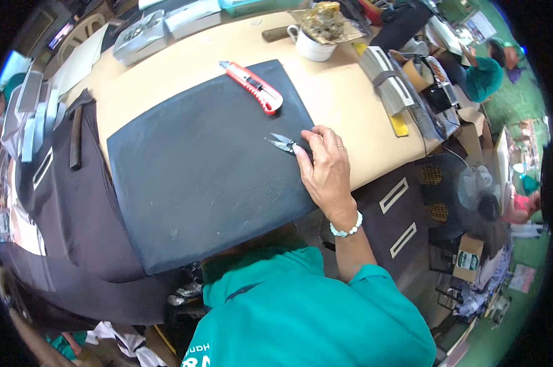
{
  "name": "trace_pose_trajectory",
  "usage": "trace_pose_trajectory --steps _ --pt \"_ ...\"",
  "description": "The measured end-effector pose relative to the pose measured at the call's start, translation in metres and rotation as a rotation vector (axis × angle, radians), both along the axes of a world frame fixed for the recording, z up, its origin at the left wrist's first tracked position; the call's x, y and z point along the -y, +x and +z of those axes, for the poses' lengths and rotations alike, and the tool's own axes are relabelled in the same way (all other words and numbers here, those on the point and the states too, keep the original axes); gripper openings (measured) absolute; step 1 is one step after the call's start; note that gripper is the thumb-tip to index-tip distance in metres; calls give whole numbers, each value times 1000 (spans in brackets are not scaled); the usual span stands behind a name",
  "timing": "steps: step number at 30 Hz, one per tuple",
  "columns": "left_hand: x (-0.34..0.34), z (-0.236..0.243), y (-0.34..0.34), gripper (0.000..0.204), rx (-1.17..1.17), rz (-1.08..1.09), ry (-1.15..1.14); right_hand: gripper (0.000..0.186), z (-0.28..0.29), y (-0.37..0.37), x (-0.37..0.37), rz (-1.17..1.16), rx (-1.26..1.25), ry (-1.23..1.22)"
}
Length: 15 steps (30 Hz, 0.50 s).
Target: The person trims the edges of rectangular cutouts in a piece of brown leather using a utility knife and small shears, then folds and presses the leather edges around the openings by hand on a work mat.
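My right hand rests at the right side of a black mat, thumb and fingers closed on a small pair of thread snips. Their pointed blades lie over the mat, spread apart and aimed left; the handle end is mostly covered by my fingers. A red utility knife lies beyond the snips near the mat's far edge, with a short length of blade out. My left hand does not show.
Dark cloth with a pale rectangular frame hangs over the left side, a dark stick on it. Behind the mat stand a white mug and white trays. A strapped bundle lies right on the tan table. People sit far right.
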<state>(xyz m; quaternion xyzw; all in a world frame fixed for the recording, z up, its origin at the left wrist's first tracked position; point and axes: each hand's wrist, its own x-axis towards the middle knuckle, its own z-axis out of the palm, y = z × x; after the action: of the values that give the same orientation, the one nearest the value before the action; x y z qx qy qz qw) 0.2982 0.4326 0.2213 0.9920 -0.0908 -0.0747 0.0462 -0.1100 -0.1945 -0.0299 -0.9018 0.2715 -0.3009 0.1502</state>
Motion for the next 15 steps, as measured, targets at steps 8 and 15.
trace_pose_trajectory --steps 8,15 --pt "324 -143 -165 31 -365 88 -804 17 6 6 -3 8 -84 73" --pt "457 -231 -283 18 -783 64 -1708 17 22 -2 -13 83 399 741"
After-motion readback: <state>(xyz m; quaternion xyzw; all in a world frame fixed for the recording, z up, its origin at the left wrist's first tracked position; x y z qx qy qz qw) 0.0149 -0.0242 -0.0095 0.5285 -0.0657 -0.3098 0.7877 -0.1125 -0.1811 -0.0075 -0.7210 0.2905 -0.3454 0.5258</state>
